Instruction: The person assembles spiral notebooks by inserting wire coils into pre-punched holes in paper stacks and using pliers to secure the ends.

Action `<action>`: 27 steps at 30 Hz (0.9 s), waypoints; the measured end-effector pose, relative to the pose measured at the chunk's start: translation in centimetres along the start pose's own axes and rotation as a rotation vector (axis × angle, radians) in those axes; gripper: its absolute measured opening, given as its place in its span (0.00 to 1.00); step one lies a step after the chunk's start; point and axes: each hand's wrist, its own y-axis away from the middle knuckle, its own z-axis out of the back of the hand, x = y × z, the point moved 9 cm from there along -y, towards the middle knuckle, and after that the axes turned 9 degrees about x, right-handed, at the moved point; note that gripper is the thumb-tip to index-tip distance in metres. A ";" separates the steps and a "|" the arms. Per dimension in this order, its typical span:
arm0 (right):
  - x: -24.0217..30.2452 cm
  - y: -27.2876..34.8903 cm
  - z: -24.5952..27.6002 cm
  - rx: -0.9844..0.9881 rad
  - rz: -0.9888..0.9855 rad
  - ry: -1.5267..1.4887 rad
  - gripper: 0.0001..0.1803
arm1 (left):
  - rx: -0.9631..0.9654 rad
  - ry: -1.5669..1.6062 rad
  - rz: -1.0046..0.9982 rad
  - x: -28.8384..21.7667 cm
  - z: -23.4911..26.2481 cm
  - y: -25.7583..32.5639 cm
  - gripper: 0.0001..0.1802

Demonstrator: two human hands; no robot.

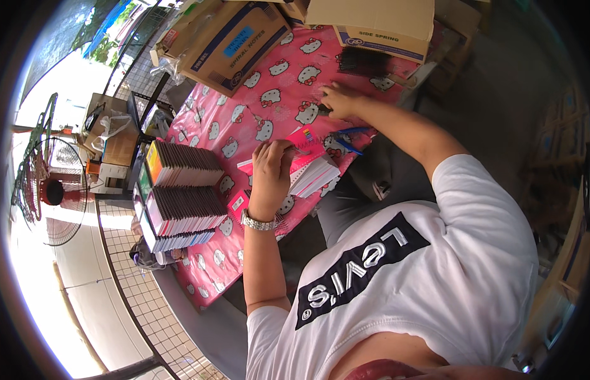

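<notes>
My left hand [269, 168], with a metal watch on its wrist, has its fingers closed at the edge of a pink spiral notebook [311, 140]. A dark coil runs along that notebook's edge. Underneath it lies a pile of white-paged notebooks [315, 177], slightly fanned. Farther off to the right, my right hand [339, 101] is over the tablecloth with its fingers apart. Beside its fingertips is a small dark thing [323, 109], too small to name. Blue-handled pliers [350, 140] rest between the notebook and the table's near edge.
Stacked spiral notebooks [184, 196] stand at the left on the pink patterned tablecloth [263, 98]. Open cardboard boxes [238, 47] line the far side. A bundle of black coils [365, 62] lies before the right-hand box [384, 38]. A fan [53, 191] stands far left.
</notes>
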 end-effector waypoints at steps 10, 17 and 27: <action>8.4 6.0 13.8 0.374 0.515 -1.004 0.22 | -0.078 -0.270 0.320 0.2 0.1 0.2 0.16; 9.6 6.2 14.2 0.432 0.495 -1.065 0.22 | -0.119 -0.206 0.266 0.7 0.4 0.2 0.20; 11.0 4.4 14.4 0.500 0.597 -1.303 0.20 | -0.103 -0.003 0.220 2.3 2.0 0.8 0.16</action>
